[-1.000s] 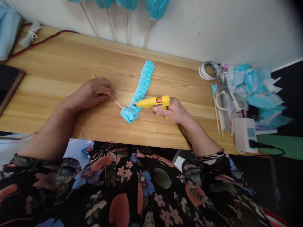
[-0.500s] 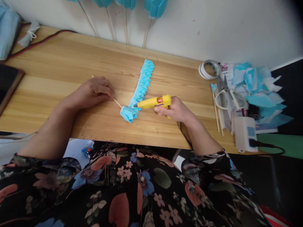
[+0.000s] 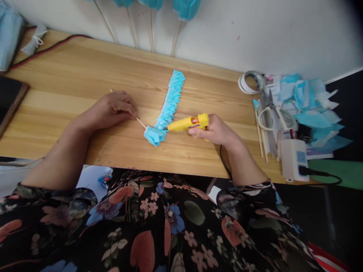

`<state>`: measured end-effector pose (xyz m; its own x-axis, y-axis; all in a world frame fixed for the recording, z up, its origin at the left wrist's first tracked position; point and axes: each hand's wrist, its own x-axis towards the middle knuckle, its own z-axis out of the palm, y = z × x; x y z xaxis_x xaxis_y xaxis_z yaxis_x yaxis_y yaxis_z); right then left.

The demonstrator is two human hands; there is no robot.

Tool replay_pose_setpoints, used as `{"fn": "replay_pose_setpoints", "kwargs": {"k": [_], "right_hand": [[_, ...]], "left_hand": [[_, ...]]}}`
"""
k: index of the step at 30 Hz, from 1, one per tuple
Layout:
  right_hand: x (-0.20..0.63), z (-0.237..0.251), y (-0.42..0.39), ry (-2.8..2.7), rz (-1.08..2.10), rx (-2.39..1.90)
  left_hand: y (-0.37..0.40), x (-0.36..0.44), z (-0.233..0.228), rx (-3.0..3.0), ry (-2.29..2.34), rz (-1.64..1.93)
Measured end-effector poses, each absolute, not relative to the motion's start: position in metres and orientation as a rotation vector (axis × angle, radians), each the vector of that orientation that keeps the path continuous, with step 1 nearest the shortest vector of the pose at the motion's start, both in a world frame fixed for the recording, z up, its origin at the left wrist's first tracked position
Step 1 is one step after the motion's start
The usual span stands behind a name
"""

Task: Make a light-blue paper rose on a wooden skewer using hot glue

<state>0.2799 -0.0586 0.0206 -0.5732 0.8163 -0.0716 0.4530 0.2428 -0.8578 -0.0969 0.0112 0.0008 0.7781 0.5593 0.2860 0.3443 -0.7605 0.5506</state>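
My left hand [image 3: 117, 109] is closed round a thin wooden stick [image 3: 141, 122]. On the stick's near end sits a rolled light-blue paper flower [image 3: 154, 136]. From it a pleated blue paper strip [image 3: 171, 96] runs up and away across the table. My right hand [image 3: 214, 130] grips a yellow glue gun [image 3: 188, 123]. Its nozzle points left, low over the strip's near end beside the flower; whether it touches the paper I cannot tell.
Blue paper flowers on sticks [image 3: 185, 9] lean along the wall. At the right lie a tape roll [image 3: 251, 83], scissors [image 3: 273, 113], loose sticks [image 3: 259, 132], blue and white scraps [image 3: 312, 102] and a power strip [image 3: 293, 160]. A dark-topped object [image 3: 11, 98] is at the left edge.
My right hand has drawn the glue gun slightly to the right, along the strip's near end. My left hand, the stick and the flower stay almost where they were.
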Motion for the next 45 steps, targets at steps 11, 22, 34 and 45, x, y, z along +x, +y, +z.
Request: {"fn": "replay_pose_setpoints", "kwargs": {"k": [11, 22, 34, 45], "right_hand": [[0.283, 0.024, -0.06, -2.01, 1.297, -1.201], [0.269, 0.013, -0.061, -1.998, 1.182, -1.207], [0.268, 0.009, -0.061, -1.976, 1.122, -1.277], [0.267, 0.009, -0.061, -1.975, 1.14, -1.27]], "left_hand": [[0.012, -0.098, -0.001, 2.507, 0.622, 0.626], [0.013, -0.097, -0.001, 2.481, 0.661, 0.616], [0.013, -0.097, -0.001, 2.507, 0.613, 0.65], [0.013, -0.097, 0.0, 2.48, 0.666, 0.59]]}}
